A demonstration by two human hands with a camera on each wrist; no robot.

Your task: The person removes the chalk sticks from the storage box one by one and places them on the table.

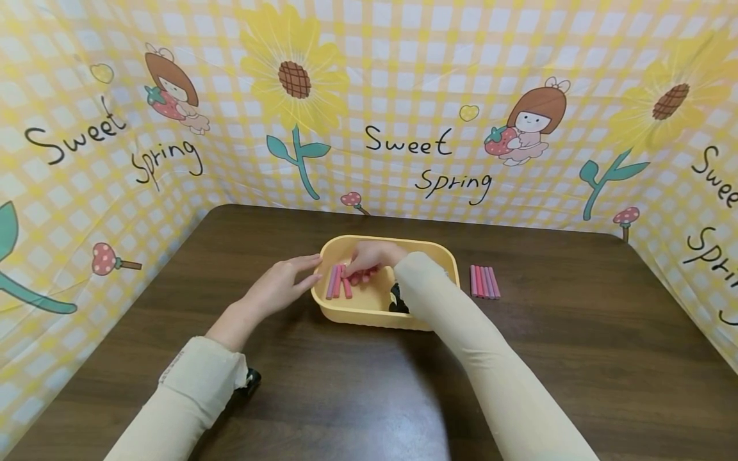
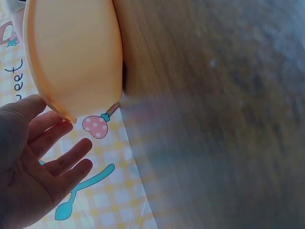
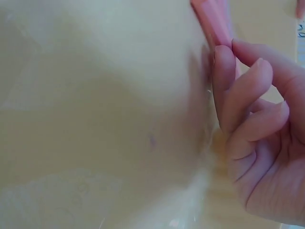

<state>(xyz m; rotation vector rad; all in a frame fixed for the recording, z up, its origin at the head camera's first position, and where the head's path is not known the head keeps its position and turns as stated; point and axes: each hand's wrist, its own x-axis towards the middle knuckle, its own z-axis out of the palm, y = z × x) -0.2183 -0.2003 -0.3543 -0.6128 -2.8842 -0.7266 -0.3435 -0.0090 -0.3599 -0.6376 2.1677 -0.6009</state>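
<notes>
A pale yellow plastic basin (image 1: pixel 357 315) stands on the table. Inside its left end, slim pink and purple sticks (image 1: pixel 333 282) lie side by side. My right hand (image 1: pixel 371 257) reaches into the basin and pinches a pink stick (image 3: pixel 214 21) between thumb and fingertip, its other fingers curled in. At the basin's left rim is my left hand (image 1: pixel 282 285), whose fingertips touch the outside edge. In the left wrist view the left hand (image 2: pixel 43 162) has loosely spread fingers beside the basin wall (image 2: pixel 76 52).
Right of the basin, several pink and purple sticks (image 1: pixel 485 282) lie in a neat row on the dark wooden table (image 1: pixel 323 397). A yellow checked cloth (image 1: pixel 403 77) printed with flowers hangs behind and at both sides. Black devices sit under both sleeves at the wrists.
</notes>
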